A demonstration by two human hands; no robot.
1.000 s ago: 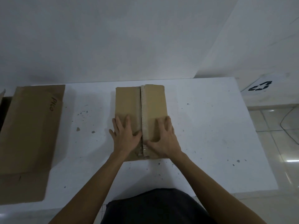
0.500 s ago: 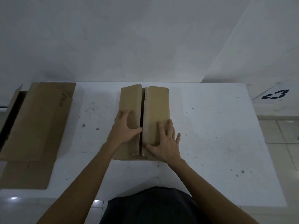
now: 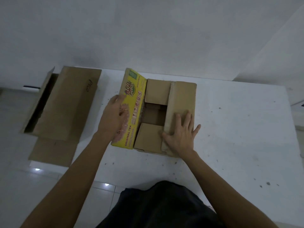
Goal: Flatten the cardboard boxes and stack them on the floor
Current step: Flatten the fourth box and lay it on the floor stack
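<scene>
A small cardboard box [image 3: 181,99] stands on the white table [image 3: 238,129] in front of me. Its left top flap [image 3: 133,104], printed yellow inside, is swung up and out to the left. My left hand [image 3: 111,119] holds that flap, fingers along its outer edge. The right flap lies flat, and my right hand [image 3: 181,134] presses on it with straight, spread fingers. Between the flaps the two short inner flaps and the dark inside of the box show.
A larger brown cardboard box [image 3: 65,102] lies on its side at the table's left end, with one flap hanging toward me over the edge. The tiled floor [image 3: 32,186] lies below on the left. A white wall rises right behind the table.
The left flap, barely lifted half a second ago, now stands wide open with its yellow inside showing. My left hand moved left with it. My right hand stays on the right flap.
</scene>
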